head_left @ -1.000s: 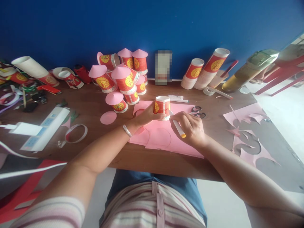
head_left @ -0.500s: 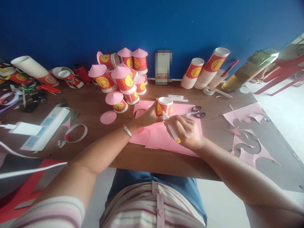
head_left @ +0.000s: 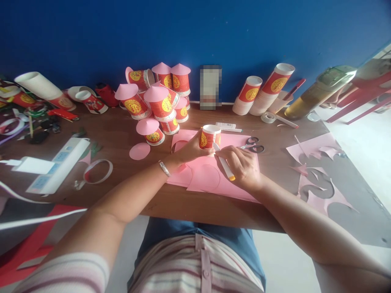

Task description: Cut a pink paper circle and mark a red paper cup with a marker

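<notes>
My left hand [head_left: 195, 149] is wrapped around a red paper cup [head_left: 207, 139] with gold print, its white rim facing up. In my right hand [head_left: 240, 165] is a white marker [head_left: 226, 167] with a yellow end, its upper tip at the cup's near side. Whether the tip touches the cup is hard to tell. Beneath both hands lie pink paper sheets [head_left: 203, 179] with circle outlines. Scissors [head_left: 253, 145] with dark handles lie at the sheets' right edge, partly behind my right hand. A cut pink paper circle [head_left: 139, 151] rests on the table to the left.
Several red cups with pink cone tops [head_left: 156, 93] stand at the back left. Stacked cups [head_left: 249, 91] and a tape roll [head_left: 269, 117] are at the back right. Pink scraps [head_left: 324, 195] lie right, a power strip [head_left: 62, 162] left, a bottle [head_left: 314, 95] far right.
My right hand and the marker have shifted slightly to the right along the cup. My left hand still holds the cup in nearly the same place.
</notes>
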Available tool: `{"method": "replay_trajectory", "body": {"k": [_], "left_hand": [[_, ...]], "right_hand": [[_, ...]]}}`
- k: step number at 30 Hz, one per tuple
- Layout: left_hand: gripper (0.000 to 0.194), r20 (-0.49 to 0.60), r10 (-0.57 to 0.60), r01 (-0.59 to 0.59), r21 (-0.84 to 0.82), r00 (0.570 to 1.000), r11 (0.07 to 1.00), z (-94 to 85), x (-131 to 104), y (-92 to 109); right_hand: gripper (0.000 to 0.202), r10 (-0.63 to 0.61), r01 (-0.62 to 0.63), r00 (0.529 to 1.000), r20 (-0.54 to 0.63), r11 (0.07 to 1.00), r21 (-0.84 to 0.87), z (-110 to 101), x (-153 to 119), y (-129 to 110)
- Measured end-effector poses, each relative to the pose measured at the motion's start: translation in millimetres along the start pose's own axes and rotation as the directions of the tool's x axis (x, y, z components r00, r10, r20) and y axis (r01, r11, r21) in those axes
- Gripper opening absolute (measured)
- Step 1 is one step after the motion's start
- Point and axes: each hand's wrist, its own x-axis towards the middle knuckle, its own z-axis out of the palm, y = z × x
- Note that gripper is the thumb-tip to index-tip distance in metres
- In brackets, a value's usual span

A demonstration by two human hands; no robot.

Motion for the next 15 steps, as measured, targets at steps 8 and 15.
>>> {"method": "replay_trajectory", "body": {"k": [8, 15], "left_hand": [[0.044, 0.014, -0.046, 0.047, -0.090, 0.999, 0.995, -0.4, -0.1, 3.5], [0.032, 0.075, -0.054, 0.064, -0.147, 0.996, 0.987, -0.5, 0.0, 9.6]], "right_hand": [[0.025, 0.029, -0.028, 1.000, 0.012, 0.998, -0.051, 0.7, -7.0, 6.9], [0.030, 0.040, -0.039, 0.999, 0.010, 0.998, -0.057, 1.3, -7.8, 9.2]]}}
